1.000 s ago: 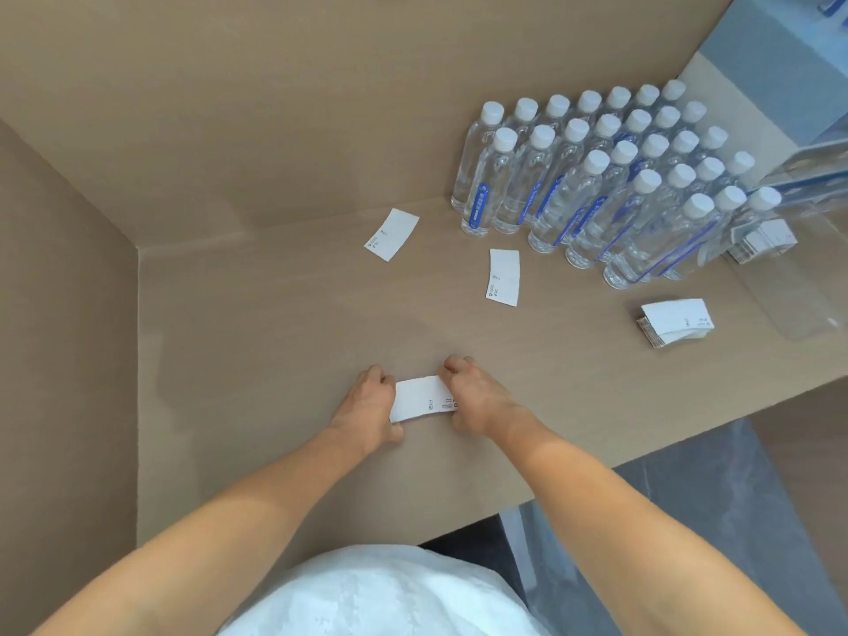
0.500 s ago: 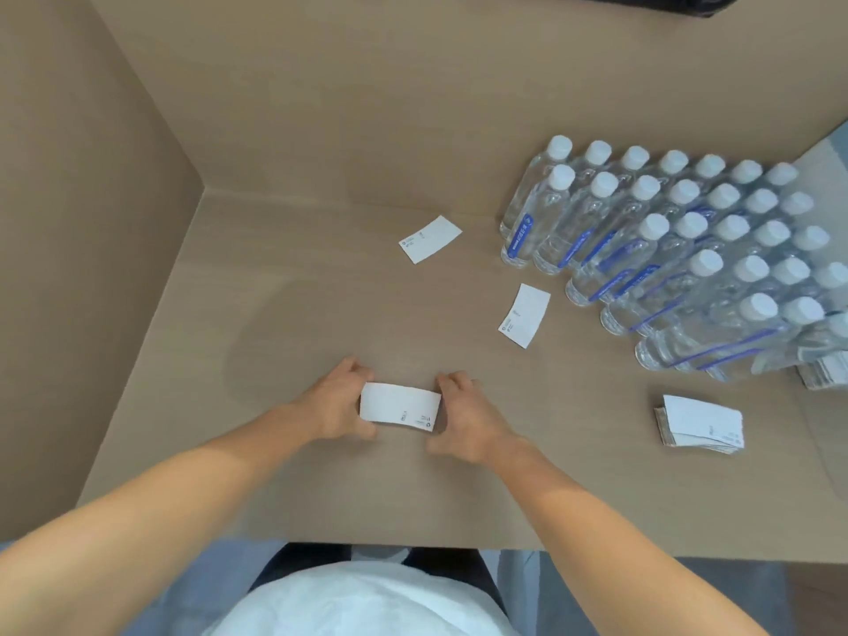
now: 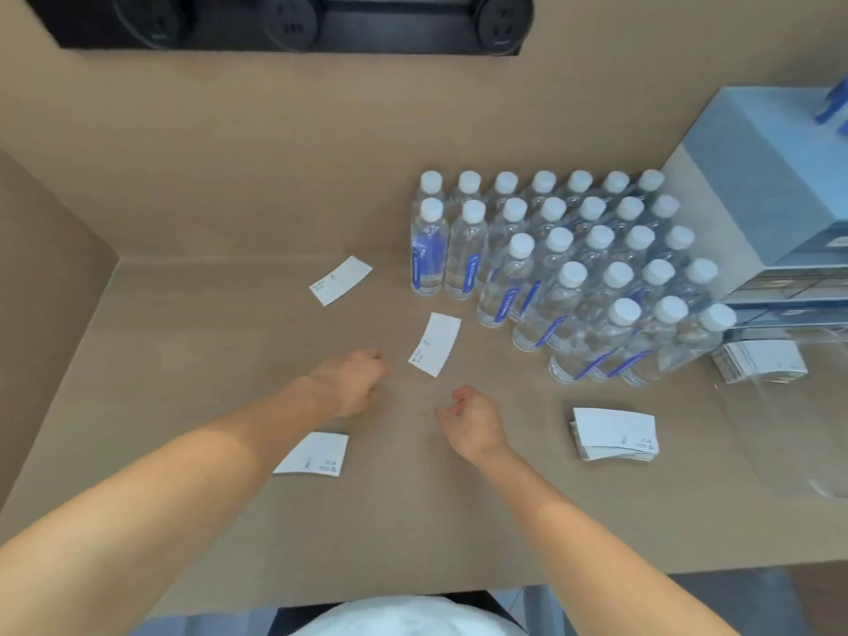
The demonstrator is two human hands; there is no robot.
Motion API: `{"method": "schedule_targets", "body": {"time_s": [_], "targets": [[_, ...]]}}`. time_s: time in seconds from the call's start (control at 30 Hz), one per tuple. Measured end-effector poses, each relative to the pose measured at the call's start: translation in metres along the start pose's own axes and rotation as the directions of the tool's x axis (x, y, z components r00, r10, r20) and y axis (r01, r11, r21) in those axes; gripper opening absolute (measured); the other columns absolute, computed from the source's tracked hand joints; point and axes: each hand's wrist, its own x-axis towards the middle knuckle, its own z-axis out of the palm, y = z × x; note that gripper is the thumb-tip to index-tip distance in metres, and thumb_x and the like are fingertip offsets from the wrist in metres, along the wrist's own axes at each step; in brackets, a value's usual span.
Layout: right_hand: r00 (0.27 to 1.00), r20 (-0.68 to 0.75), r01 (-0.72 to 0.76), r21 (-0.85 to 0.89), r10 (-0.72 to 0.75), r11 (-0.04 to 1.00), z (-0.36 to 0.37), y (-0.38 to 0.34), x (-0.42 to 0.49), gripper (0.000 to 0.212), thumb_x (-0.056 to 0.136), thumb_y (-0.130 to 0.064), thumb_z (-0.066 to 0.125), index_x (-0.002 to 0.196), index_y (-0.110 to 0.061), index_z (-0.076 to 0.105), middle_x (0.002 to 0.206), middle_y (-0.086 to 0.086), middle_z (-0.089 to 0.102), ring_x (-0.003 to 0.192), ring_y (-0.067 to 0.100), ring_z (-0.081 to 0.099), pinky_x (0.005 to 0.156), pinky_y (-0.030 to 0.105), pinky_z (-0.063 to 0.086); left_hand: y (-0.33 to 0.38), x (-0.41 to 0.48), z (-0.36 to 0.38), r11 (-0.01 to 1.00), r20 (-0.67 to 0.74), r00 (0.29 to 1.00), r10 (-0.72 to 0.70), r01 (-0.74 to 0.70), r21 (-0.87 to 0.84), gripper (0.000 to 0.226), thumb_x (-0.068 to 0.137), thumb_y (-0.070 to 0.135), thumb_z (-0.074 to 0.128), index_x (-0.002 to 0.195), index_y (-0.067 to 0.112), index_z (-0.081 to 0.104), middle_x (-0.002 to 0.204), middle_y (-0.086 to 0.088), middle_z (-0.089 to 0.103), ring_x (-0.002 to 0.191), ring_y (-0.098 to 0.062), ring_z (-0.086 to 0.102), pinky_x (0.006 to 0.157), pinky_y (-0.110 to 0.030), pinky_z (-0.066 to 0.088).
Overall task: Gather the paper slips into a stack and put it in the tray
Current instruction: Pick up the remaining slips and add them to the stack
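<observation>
Three loose white paper slips lie on the tan table: one [image 3: 342,280] at the back, one [image 3: 435,344] in the middle, one [image 3: 314,453] near the front, partly under my left forearm. A stack of slips [image 3: 615,434] rests to the right. A clear plastic tray [image 3: 789,433] sits at the far right, with another bundle of slips [image 3: 759,360] at its far end. My left hand [image 3: 351,381] hovers just left of the middle slip, fingers curled, holding nothing. My right hand [image 3: 472,420] is below that slip, fingers loosely curled and empty.
Several clear water bottles [image 3: 564,268] with white caps stand in rows at the back right. A blue-grey box [image 3: 761,185] stands behind the tray. Black sockets [image 3: 293,20] line the back wall. A side wall closes off the left.
Both hands have let go of the slip they held between them; it now lies on the table near the front. The hands have moved forward toward the middle slip. The view has tilted up.
</observation>
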Motion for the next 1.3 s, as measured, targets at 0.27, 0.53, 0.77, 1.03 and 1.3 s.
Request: {"method": "schedule_targets", "body": {"time_s": [0.27,0.53,0.77,1.03,1.3], "targets": [[0.997,-0.067,-0.03,0.057,0.034,0.998,0.0,-0.018,0.016,0.052,0.086,-0.031,0.064,0.127,-0.003,0.049,0.118,0.013,0.058,0.112,0.03,0.056,0.092,0.035,0.048,0.029,0.049,-0.035,0.986,0.029,0.995,0.098,-0.101,0.136,0.051,0.089,0.004,0.051,0.136,0.026,0.048,0.128,-0.001,0.048,0.116,-0.025,0.053,0.081,-0.03,0.043],[0.96,-0.163,-0.198,0.188,0.23,0.962,0.022,-0.044,0.047,0.036,0.084,-0.033,0.064,0.107,-0.007,0.053,0.113,0.009,0.051,0.102,0.03,0.055,0.083,0.037,0.049,0.026,0.108,-0.055,0.918,0.004,0.957,0.291,-0.28,0.279,0.026,0.094,0.028,0.051,0.117,0.023,0.06,0.121,-0.003,0.059,0.107,-0.024,0.059,0.093,-0.037,0.048],[0.834,-0.272,-0.407,0.284,0.48,0.868,0.053,-0.062,0.066,0.055,0.081,-0.042,0.069,0.121,-0.015,0.044,0.122,0.008,0.041,0.115,0.03,0.044,0.091,0.038,0.045,0.039,0.158,-0.043,0.977,0.017,0.981,0.196,-0.196,0.087,0.052,0.089,0.03,0.067,0.136,0.018,0.047,0.133,-0.003,0.047,0.122,-0.028,0.05,0.1,-0.04,0.044],[0.811,-0.359,-0.421,0.19,0.462,0.887,0.068,-0.062,0.072,0.052,0.081,-0.033,0.067,0.125,-0.018,0.043,0.124,0.003,0.04,0.117,0.025,0.043,0.079,0.037,0.05,0.043,0.18,-0.036,0.983,-0.029,0.987,0.158,-0.154,0.101,0.06,0.077,0.021,0.079,0.13,0.016,0.052,0.133,-0.003,0.048,0.124,-0.026,0.044,0.099,-0.036,0.044],[0.859,-0.168,-0.4,0.372,0.484,0.838,0.046,-0.044,0.083,0.018,0.083,-0.018,0.067,0.098,-0.015,0.058,0.118,0.006,0.046,0.103,0.02,0.044,0.084,0.027,0.042,0.044,0.168,-0.051,0.997,-0.068,0.998,-0.007,0.002,-0.072,0.021,0.085,0.01,0.064,0.105,0.011,0.067,0.115,-0.01,0.064,0.112,-0.03,0.057,0.088,-0.035,0.052]]}}
